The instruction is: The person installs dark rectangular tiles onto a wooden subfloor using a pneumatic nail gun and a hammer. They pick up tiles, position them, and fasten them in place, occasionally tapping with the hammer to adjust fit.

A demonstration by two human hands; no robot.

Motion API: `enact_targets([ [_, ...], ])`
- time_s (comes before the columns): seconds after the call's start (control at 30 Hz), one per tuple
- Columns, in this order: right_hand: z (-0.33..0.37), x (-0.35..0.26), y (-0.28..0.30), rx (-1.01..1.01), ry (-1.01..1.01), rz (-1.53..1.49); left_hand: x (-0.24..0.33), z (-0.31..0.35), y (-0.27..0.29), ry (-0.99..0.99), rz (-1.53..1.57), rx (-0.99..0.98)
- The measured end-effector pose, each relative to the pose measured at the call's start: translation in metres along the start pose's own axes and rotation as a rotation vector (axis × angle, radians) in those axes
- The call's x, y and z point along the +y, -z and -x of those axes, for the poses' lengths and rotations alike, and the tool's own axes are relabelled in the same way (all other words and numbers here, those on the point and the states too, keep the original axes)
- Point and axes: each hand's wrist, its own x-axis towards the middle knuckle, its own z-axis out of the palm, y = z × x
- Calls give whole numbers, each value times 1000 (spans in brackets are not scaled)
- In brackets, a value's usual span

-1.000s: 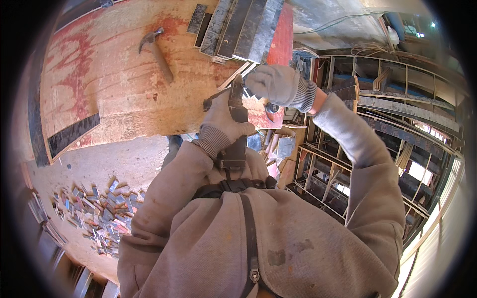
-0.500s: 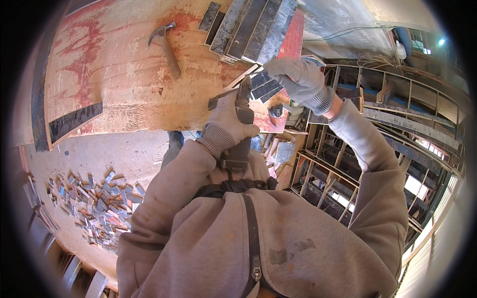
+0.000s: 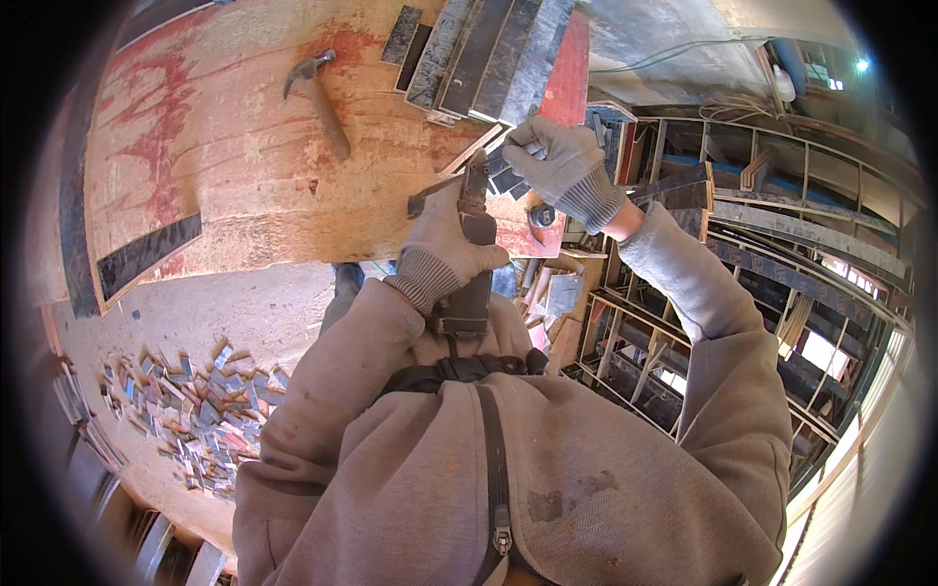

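Here, your left hand grips a black tool right in front of you; your right hand curls near its upper end, though I cannot tell whether it holds anything; just beyond, dark boards crowd the counter, a hammer lies leftward and offcuts litter the floor

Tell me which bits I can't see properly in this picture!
All in the head view:
Whether the right hand pinches something tiny: its own curled shape hides it.
The middle of the black tool: partly covered by the left hand.
The far ends of the long dark boards: cut off by the top edge.
Each piece in the scrap pile: too small and jumbled to count.
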Motion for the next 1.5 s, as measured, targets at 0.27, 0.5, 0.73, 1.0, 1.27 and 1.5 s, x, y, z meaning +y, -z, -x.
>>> enact_targets([
  [0.27,6,-21,-9,34,-16,96,-1,-2,-2,-60,-38,58],
  [0.5,6,-25,-4,-111,81,144,-6,-2,-6,-52,-21,59],
  [0.73,-35,-7,14,-258,942,575,-6,-3,-5,-88,5,39],
  [1.0,-24,6,9,-251,-493,-555,-4,-2,-4,-71,-31,63],
  [1.27,-17,-24,-31,-436,-343,289,-3,-4,-7,-61,43,-46],
  [1.5,-23,-16,-40,-285,-377,241,-1,-4,-11,-100,77,40],
])
